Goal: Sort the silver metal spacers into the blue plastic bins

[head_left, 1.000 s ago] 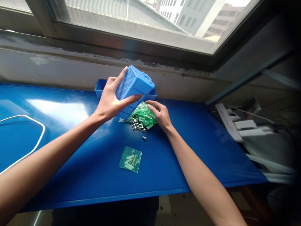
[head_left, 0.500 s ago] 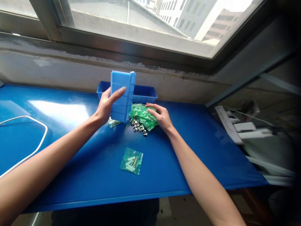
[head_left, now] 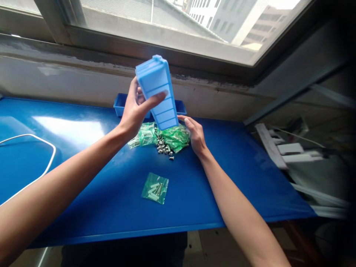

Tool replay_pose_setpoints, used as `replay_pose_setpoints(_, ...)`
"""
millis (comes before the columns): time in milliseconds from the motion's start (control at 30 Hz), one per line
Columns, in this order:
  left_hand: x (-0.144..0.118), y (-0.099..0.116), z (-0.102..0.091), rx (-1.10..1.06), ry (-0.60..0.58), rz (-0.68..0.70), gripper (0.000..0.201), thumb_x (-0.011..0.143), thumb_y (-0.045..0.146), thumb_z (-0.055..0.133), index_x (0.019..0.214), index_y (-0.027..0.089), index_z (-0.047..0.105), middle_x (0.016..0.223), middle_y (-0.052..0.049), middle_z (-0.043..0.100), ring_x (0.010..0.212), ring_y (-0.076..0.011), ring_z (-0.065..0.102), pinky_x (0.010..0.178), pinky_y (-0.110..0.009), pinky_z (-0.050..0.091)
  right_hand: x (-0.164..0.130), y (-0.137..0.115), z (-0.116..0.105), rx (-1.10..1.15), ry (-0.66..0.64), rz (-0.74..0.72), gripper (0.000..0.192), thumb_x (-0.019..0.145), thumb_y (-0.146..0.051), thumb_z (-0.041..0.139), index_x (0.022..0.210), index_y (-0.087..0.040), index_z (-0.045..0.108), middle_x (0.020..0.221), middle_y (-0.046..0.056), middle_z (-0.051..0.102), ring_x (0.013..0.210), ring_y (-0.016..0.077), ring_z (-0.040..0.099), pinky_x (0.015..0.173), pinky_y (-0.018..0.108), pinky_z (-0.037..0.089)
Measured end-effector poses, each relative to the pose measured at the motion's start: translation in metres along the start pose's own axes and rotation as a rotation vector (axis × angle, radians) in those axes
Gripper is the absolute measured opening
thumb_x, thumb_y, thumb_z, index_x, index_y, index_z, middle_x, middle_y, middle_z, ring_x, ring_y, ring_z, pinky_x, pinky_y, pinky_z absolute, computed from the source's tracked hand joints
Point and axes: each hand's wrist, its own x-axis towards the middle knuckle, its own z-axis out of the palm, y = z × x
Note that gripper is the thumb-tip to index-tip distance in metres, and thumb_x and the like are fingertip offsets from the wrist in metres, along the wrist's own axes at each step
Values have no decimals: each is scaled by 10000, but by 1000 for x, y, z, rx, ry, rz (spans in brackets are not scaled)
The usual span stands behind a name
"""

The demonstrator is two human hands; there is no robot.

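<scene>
My left hand (head_left: 136, 105) grips a light-blue plastic bin (head_left: 160, 87) with ridged sides, its thumb pressed on the outer face. The bin is held tilted above the table, its lower end over a heap of green plastic bags (head_left: 176, 139). Beside the bin's lower right corner is my right hand (head_left: 196, 133), its fingers extended and partly overlapped by the bin; whether they touch it is unclear. Small shiny metal fittings (head_left: 164, 147) lie in a loose pile below the bin. More green bags with small parts (head_left: 143, 134) lie left of the pile.
A darker blue bin (head_left: 119, 105) stands at the back against the wall, partly hidden. Nearer me on the blue table (head_left: 111, 207) lies a green bag of screws and white plugs (head_left: 155, 188). A white cable (head_left: 52, 152) curves at left. A window is behind.
My left hand has raised the bin, moved it right and tilted it, uncovering the bags at left. My right hand has shifted slightly right, off the top of the green heap to the bin's lower corner.
</scene>
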Motion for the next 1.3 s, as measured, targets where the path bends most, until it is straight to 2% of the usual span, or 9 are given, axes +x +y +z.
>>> replay_pose_setpoints(167,1,-25,31,-21,-6,-22,1092,820,879,648,1619,346,129,1516,-143,529,1425,-376,570,1145,-589,519,1,-14,-14,100,-30,36,729,848,-853,607,1294,-288,721,1264,44,780,1173,331,736,1037,492,585)
replay_pose_setpoints(333,6,-17,56,26,-116,-54,1073,854,802,694,1659,269,225,1524,-189,575,1390,-384,604,1171,-613,506,7,-14,-39,62,87,12,519,749,-705,833,974,-274,652,1106,37,760,983,272,752,931,404,602)
replay_pose_setpoints(500,0,-17,61,579,-272,52,684,950,611,649,1413,108,658,1464,-196,666,1514,-406,487,1304,-619,346,10,18,-83,-143,338,65,467,792,-678,762,908,-274,560,886,8,698,876,243,705,847,375,577)
replay_pose_setpoints(700,-15,-30,65,986,-406,88,654,1057,559,490,1468,73,640,1546,-204,604,1557,-405,426,1284,-564,387,4,48,-116,-511,491,284,372,697,-551,790,824,-267,586,718,-21,632,702,225,597,782,389,538)
replay_pose_setpoints(800,-17,-28,68,1023,-391,107,652,1067,569,470,1471,85,638,1536,-200,614,1516,-393,481,1268,-545,408,4,57,-114,-533,424,293,277,738,-469,740,883,-268,615,720,-23,630,682,216,577,801,399,542)
replay_pose_setpoints(933,-18,-25,70,1048,-372,110,611,1071,568,461,1406,110,688,1522,-177,633,1496,-386,506,1254,-541,427,8,67,-102,-540,379,121,454,797,-418,723,1213,-251,653,1128,90,727,960,265,675,962,450,560)
replay_pose_setpoints(1000,-18,-24,70,1050,-371,103,617,1073,570,456,1401,104,693,1531,-180,626,1501,-389,501,1249,-547,434,11,68,-94,-616,435,96,512,801,-404,740,1277,-239,649,1239,131,688,950,262,679,980,474,569)
replay_pose_setpoints(1133,-17,-24,68,984,-393,71,652,1077,594,437,1410,95,694,1554,-193,602,1527,-395,473,1280,-567,392,14,61,-78,-595,461,109,468,831,-386,727,1266,-231,654,1137,109,692,754,210,665,846,443,618)
replay_pose_setpoints(1300,-22,-19,48,847,-396,73,609,1085,557,446,1423,117,696,1520,-189,628,1523,-380,479,1296,-561,376,14,53,-66,-523,346,22,300,858,-364,690,1113,-206,706,1084,127,750,935,268,731,918,450,620)
